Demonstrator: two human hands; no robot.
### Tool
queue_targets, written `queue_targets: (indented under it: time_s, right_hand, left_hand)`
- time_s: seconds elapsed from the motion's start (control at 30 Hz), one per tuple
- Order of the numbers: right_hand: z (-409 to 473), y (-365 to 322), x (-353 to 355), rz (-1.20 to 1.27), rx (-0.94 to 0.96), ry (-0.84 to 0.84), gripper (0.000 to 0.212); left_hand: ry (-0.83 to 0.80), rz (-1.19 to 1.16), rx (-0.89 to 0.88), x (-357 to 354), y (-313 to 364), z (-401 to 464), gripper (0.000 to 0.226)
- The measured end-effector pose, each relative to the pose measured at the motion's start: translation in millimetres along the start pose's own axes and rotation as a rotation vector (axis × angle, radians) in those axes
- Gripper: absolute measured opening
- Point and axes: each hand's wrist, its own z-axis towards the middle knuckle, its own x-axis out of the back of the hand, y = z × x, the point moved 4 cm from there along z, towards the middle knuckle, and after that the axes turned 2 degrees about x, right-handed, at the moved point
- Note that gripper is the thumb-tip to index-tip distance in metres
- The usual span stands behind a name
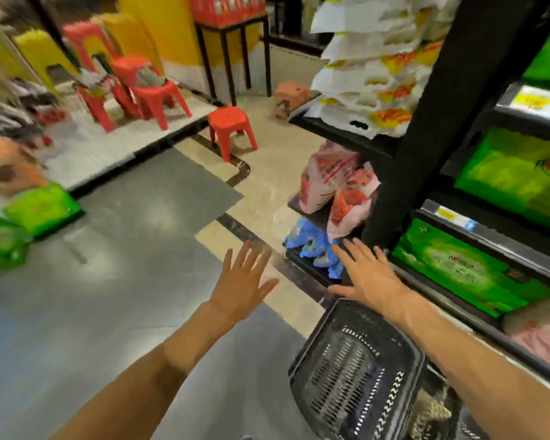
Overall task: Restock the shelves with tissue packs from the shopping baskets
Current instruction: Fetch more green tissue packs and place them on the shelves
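— What lay nearest the camera?

— A black shopping basket (356,369) on the floor, at the foot of the shelves (486,246). The right forearm crossed over its rim. I could not tell what, if anything, it held; the mesh was dark and blurred.

— And the hands?

— Both were out in front, palms down, fingers spread. The left hand (240,285) hovered above the grey floor mat (134,236), its grip released and holding nothing. The right hand (370,274) was likewise released, fingers straight, over the corner of the bottom shelf, just beside some blue packs (315,249).

— Where were the tissue packs?

— Green packs (464,268) filled the lower shelf to the right of that hand, with more green ones (518,176) on the shelf above. Pale pink packs (543,335) sat at the near right end. At the far left, other green packs (43,208) lay on the floor, well apart from both hands.

— Further off?

— Pink-and-red bags (337,188) on the end shelf, white and yellow bags (372,81) stacked above them. Beyond stood a red stool (231,128), red chairs (146,87) and a dark-legged table (232,55) carrying red boxes.
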Motion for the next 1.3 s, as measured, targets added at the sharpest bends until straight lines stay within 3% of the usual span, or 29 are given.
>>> queue_targets:
  time_s: [0.37, 0.57, 0.63, 0.77, 0.9, 1.1, 1.3]
  right_hand:
    - [46.8, -243.1, 89.7, -0.050, 0.339, 0.080, 0.100]
    - [94.1, -346.6, 120.4, -0.088, 0.558, 0.079, 0.102]
    - [109.1, -377.6, 133.7, -0.122, 0.611, 0.115, 0.099]
    - [152.8, -429.9, 147.8, -0.104, 0.671, 0.103, 0.098]
    - [209.8, -475.7, 153.4, -0.125, 0.766, 0.115, 0.100]
    - [319.1, -539.1, 180.5, -0.156, 0.863, 0.089, 0.099]
    - [436.2, -593.7, 222.4, -0.194, 0.951, 0.084, 0.096]
  left_hand:
    - [0.097, -0.091, 0.371, 88.6, -195.8, -168.7, 0.106]
    - [0.121, -0.089, 0.574, 94.1, -273.8, -226.1, 0.089]
    - [0.119, -0.100, 0.616, 91.7, -294.9, -235.9, 0.096]
    - [0.169, -0.097, 0.691, 93.7, -335.3, -245.8, 0.108]
    - [0.203, -0.073, 0.804, 90.5, -384.8, -242.1, 0.089]
    - [0.242, -0.092, 0.916, 107.5, -480.3, -199.6, 0.111]
    - [0.278, -0.131, 1.004, 131.6, -575.2, -143.8, 0.100]
